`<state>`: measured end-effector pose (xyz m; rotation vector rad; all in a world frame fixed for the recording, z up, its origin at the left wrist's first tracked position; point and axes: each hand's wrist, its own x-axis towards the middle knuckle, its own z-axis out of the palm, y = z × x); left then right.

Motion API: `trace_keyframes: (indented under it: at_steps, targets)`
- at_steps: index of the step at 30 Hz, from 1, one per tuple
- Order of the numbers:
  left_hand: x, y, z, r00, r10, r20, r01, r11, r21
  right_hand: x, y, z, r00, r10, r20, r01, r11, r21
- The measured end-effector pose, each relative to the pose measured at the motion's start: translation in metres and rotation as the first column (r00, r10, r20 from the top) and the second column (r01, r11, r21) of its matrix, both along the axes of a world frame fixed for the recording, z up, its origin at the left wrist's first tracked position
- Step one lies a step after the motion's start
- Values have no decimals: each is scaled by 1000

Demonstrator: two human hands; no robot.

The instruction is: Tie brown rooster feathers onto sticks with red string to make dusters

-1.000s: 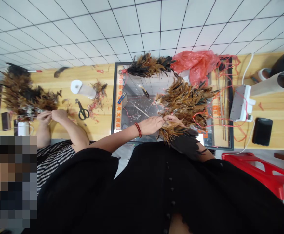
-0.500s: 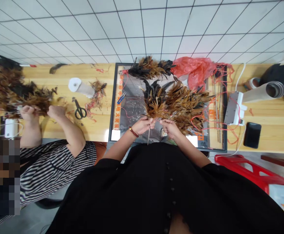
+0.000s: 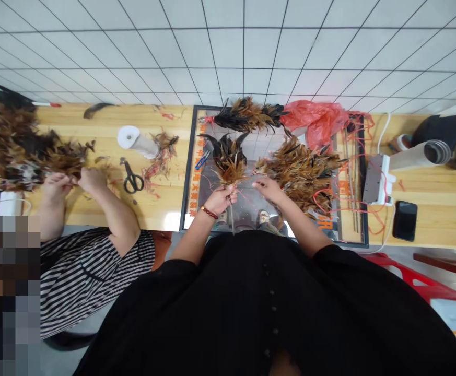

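Note:
My left hand [image 3: 220, 198] is closed round the base of a small bunch of brown and black feathers [image 3: 228, 159] that stands up from my fist, with a thin stick hanging below it. My right hand [image 3: 266, 189] is pinched on a red string [image 3: 247, 197] that runs across to the bunch. A big heap of brown feathers [image 3: 300, 169] lies just right of my right hand on the glass panel [image 3: 190, 172]. Another tied feather bunch [image 3: 247, 112] lies at the panel's far edge.
A person in a striped top at the left handles a feather bunch [image 3: 24, 151] with both hands. On the wooden bench [image 3: 157, 201] lie scissors [image 3: 131, 177], a paper roll [image 3: 136, 141], a red plastic bag [image 3: 316, 120], a power strip [image 3: 376, 180], a phone [image 3: 405, 220] and a rolled sheet [image 3: 423, 154].
The large feather mass has come out of my hands and lies on the panel. My left hand now holds only a small upright bunch, and my right hand has drawn away with the string.

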<state>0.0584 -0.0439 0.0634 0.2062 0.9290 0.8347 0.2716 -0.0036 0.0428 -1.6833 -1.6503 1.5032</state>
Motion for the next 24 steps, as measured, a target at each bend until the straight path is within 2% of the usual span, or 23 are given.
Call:
trace_keyframes:
  at_steps: [2, 4, 8, 10, 12, 15, 17, 18, 20, 22, 24]
  targets:
    - [-2, 2, -1, 1000, 23, 12, -23, 1000, -16, 2, 27, -8, 960, 53, 273, -126, 958, 258]
    - [1, 4, -2, 998, 46, 37, -45, 999, -27, 2, 49, -18, 875, 75, 479, -279, 886, 371]
    - [9, 9, -5, 994, 56, 90, -53, 998, -35, 4, 76, -33, 723, 149, 675, -489, 800, 347]
    - [8, 8, -8, 992, 61, 112, -57, 997, -42, 8, 80, -34, 691, 182, 700, -543, 770, 335]
    - [4, 7, -12, 989, 72, 132, -64, 996, -57, 15, 81, -28, 732, 156, 664, -507, 775, 377]
    - [-1, 4, -20, 983, 88, 161, -75, 994, -85, 29, 72, -7, 877, 63, 475, -298, 848, 439]
    - [-2, 4, -23, 978, 91, 189, -72, 992, -107, 34, 60, 11, 952, 86, 292, -210, 881, 425]
    - [-2, 4, -25, 975, 89, 204, -67, 991, -113, 35, 53, 20, 969, 145, 201, -218, 884, 413]
    - [0, 4, -27, 973, 80, 216, -56, 992, -117, 30, 40, 35, 946, 319, 61, -316, 859, 403]
    - [4, 5, -28, 982, 63, 179, -42, 992, -117, 17, 30, 46, 871, 491, 11, -451, 792, 411]
    - [7, 6, -28, 993, 49, 105, -37, 993, -115, 2, 27, 50, 800, 598, 48, -557, 709, 433]
